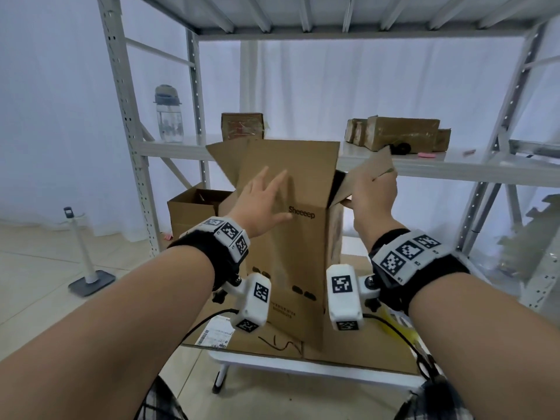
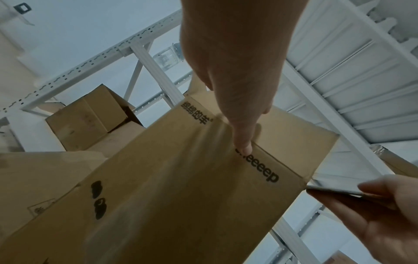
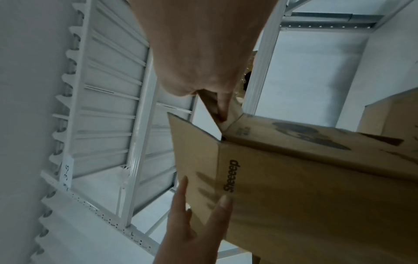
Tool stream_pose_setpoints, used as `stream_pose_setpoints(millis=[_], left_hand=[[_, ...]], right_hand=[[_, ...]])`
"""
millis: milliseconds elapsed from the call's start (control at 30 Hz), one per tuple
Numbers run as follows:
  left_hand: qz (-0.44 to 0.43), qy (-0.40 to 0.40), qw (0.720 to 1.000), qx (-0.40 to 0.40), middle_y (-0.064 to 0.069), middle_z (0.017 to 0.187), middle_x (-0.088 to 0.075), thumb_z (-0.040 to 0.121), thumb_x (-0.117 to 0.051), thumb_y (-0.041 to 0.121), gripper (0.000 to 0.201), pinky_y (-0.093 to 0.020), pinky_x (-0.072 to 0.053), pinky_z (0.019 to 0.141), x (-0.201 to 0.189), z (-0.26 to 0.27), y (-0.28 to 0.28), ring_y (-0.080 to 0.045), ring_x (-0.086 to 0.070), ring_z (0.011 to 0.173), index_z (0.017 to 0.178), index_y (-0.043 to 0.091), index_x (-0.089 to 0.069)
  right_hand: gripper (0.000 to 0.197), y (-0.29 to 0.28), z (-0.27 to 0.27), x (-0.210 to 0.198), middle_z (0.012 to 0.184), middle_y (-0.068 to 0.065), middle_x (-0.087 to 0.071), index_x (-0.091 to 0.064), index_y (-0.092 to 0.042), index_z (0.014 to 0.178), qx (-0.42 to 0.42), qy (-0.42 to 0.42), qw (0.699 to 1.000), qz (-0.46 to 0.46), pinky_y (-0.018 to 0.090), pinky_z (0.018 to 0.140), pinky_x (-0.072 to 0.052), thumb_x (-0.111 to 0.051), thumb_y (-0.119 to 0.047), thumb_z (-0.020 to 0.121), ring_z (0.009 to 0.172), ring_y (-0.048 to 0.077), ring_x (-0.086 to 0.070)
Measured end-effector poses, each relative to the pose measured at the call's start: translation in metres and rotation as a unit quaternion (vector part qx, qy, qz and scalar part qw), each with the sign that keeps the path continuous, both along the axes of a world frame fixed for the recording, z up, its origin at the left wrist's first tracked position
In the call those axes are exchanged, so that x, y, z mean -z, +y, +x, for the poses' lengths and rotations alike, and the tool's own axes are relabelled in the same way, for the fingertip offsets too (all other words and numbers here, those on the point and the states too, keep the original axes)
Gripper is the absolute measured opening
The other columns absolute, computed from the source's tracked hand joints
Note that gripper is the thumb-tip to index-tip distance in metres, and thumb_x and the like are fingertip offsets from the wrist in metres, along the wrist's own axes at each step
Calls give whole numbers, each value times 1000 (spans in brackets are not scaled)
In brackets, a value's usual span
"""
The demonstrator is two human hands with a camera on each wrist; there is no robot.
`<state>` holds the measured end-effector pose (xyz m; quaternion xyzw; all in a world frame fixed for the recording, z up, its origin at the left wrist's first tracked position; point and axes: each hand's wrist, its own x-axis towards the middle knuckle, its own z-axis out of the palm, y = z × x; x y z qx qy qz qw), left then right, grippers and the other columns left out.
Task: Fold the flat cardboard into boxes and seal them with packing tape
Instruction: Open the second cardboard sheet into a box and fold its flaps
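The head view looks forward and slightly down from above both forearms, taking in the upright cardboard box on the low table and the metal shelving behind it. The left wrist view sits close under the left hand and looks up along it, across the box's printed face toward the underside of the upper shelf. The right wrist view looks up along the right hand from just as near, at the box's top corner and the same shelf underside. All three views share the face printed "Sheeeep"; each wrist view also catches the opposite hand.
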<state>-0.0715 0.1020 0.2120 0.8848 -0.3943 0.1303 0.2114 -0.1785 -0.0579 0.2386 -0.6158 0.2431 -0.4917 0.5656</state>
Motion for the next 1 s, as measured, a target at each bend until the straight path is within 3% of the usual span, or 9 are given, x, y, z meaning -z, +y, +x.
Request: stream_pose_setpoints(millis=[67, 167, 267, 367, 467, 533, 633, 833, 1000], left_hand=[[4, -20, 1000, 1, -8, 161, 7, 88, -63, 46, 91, -41, -7, 118, -4, -1, -3, -31, -2, 148, 153, 35, -1], [63, -24, 998, 5, -9, 162, 1, 88, -61, 48, 89, -40, -8, 119, -5, 0, -9, -30, -5, 148, 153, 33, -2], [92, -13, 996, 0, -9, 162, -1, 89, -59, 50, 88, -43, -10, 119, -1, 2, -13, -30, -6, 148, 153, 32, -3], [96, -22, 995, -4, -9, 161, -2, 89, -57, 52, 86, -43, -10, 118, 5, 3, -15, -30, -6, 148, 154, 31, -4], [91, -26, 996, 6, -8, 162, 1, 89, -57, 52, 85, -45, -12, 119, 8, 6, -16, -30, -4, 148, 153, 32, -5], [86, -28, 996, 9, -7, 162, 1, 89, -57, 52, 84, -45, -12, 120, 8, 8, -16, -29, -4, 148, 153, 32, -6], [96, -43, 994, 13, -7, 162, -2, 91, -54, 53, 81, -45, -10, 120, 6, 11, -19, -28, -4, 148, 153, 30, -9], [100, -59, 993, 24, -5, 162, -7, 92, -50, 54, 79, -43, -11, 121, 1, 11, -29, -25, -8, 148, 154, 28, -9], [104, -107, 986, 70, -5, 162, -4, 92, -53, 51, 79, -41, -9, 121, -7, -2, -41, -26, -6, 148, 154, 29, -10]], right_hand=[[53, -4, 3, 5, 91, -11, -53, -29, -15, 149, 21, 5, 999, -40, 41, 84, -55, -38, -14, 97, 85, 12, -56], [37, -6, 2, 13, 84, -12, -54, -44, -16, 135, 11, 53, 993, -101, 32, 72, -48, -37, -15, 99, 81, 16, -58], [13, -9, 6, 26, 97, -2, -61, -53, -19, 108, -44, 104, 989, -98, 37, 82, -51, -45, -25, 99, 91, 22, -59], [21, -17, 11, 35, 107, -1, -59, -53, -18, 116, -72, 101, 990, -73, 42, 97, -49, -51, -31, 98, 102, 22, -58], [43, -28, 14, 38, 106, -4, -56, -46, -17, 128, -78, 88, 992, -52, 39, 97, -49, -63, -31, 91, 101, 19, -57], [53, -32, 18, 42, 107, -5, -58, -44, -19, 128, -90, 90, 992, -13, 41, 95, -51, -70, -37, 85, 104, 20, -59], [48, -30, 25, 44, 111, -1, -61, -46, -24, 116, -111, 85, 990, 8, 45, 94, -52, -74, -39, 81, 106, 23, -61], [43, -22, 29, 37, 116, -2, -56, -43, -18, 134, -116, 82, 988, -65, 34, 95, -48, -55, -36, 97, 103, 18, -55], [38, -22, 32, 31, 120, 0, -58, -44, -20, 135, -130, 103, 983, -81, 41, 100, -47, -46, -35, 100, 109, 22, -57]])
